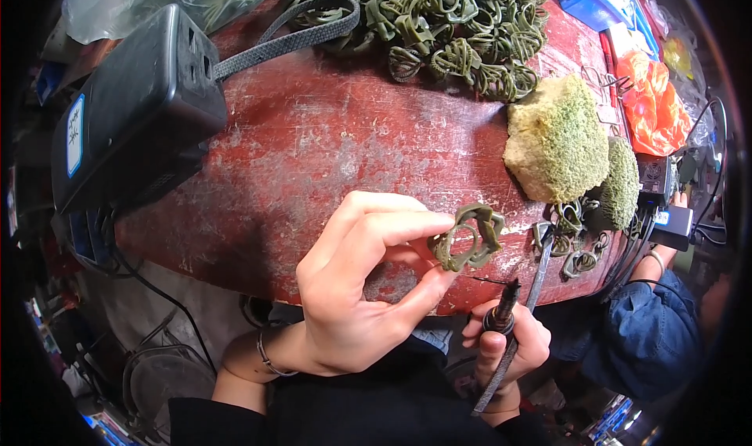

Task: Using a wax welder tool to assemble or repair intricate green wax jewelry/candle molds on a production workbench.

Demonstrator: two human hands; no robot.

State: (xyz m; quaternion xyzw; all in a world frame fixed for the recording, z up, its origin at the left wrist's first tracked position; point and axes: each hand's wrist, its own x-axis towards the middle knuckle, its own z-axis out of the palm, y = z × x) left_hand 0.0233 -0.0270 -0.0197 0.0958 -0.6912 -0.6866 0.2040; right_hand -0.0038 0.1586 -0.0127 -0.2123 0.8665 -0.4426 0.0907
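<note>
Head cam: L fingers (419, 225) part-spread, pinching green ring (489, 226); R fingers (492, 350) curled rd dark-tipped tool (500, 316).

And here's your green ring (492, 228), smooth and waxy with a soft gloss! Your pen-like tool (500, 317) shows a rough, sooty-looking tip. Under it all, your red tabletop (345, 144) is scuffed, its painted surface scraped and patchy. Now you've got a pale block (558, 144), coarse, grainy, crumbly-looking. Smooth black plastic on the box (133, 109), faintly shiny; its strap (301, 45) looks woven and matt. And the orange bag (656, 105): thin, crinkled, glossy plastic!
</note>
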